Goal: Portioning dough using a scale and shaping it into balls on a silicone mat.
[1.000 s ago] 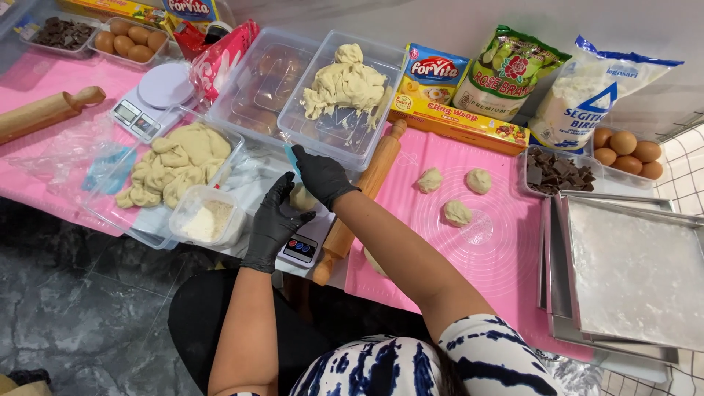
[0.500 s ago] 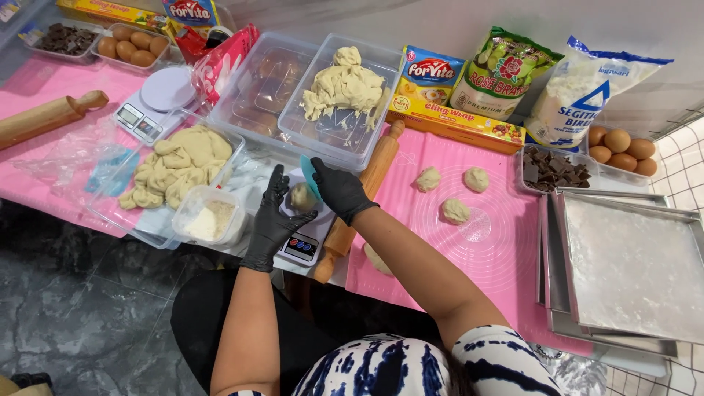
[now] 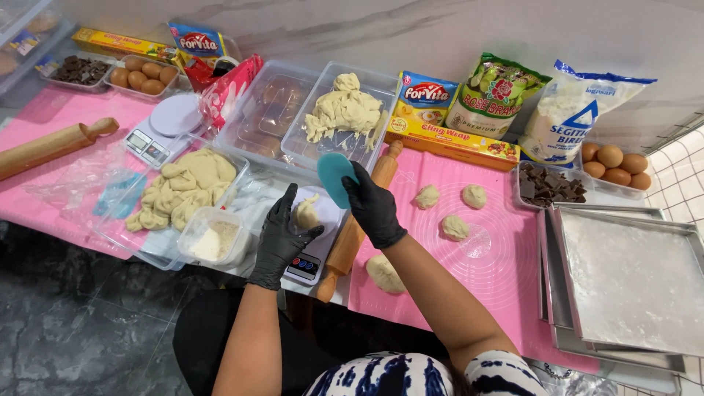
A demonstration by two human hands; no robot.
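Since a second ago, right hand [image 3: 372,207] lifts its teal plastic scraper [image 3: 335,176] while left hand's [image 3: 281,236] fingers grip the pale dough lump [image 3: 306,213] on the small white scale [image 3: 314,246]. Four round dough balls [image 3: 455,227] done, big dough pile [image 3: 182,188] left.

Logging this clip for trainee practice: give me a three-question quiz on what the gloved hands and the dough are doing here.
1. True or false: the right hand holds a teal scraper.
2. What does the left hand touch? A) a rolling pin B) a dough piece on the scale C) an egg
3. How many dough balls lie on the pink mat to the right of the rolling pin?

Key: 1 true; 2 B; 3 four.
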